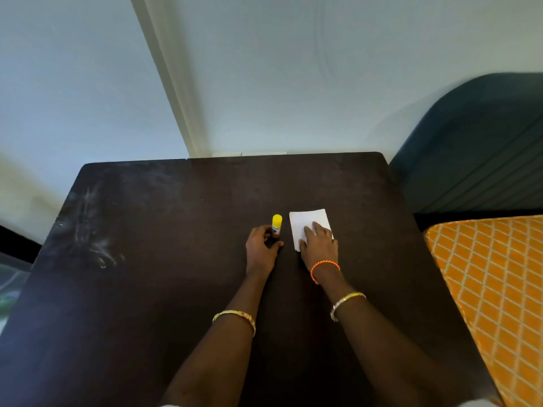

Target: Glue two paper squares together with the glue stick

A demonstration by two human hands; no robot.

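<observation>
Soft, even light, rather dim and cool; the dark table [182, 259] soaks it up, showing only a pale sheen and scuff marks at its far left; shadows faint; wide-angle bending tilts the wall [264, 69] lines; left edge smeared, out of focus.

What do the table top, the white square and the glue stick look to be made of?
Table: dark matte wood or laminate, judging by pale scuffs; cannot tell which. White square: thin matte paper, lying flat under the right hand. Glue stick, held by the left hand: smooth plastic, yellow cap.
</observation>
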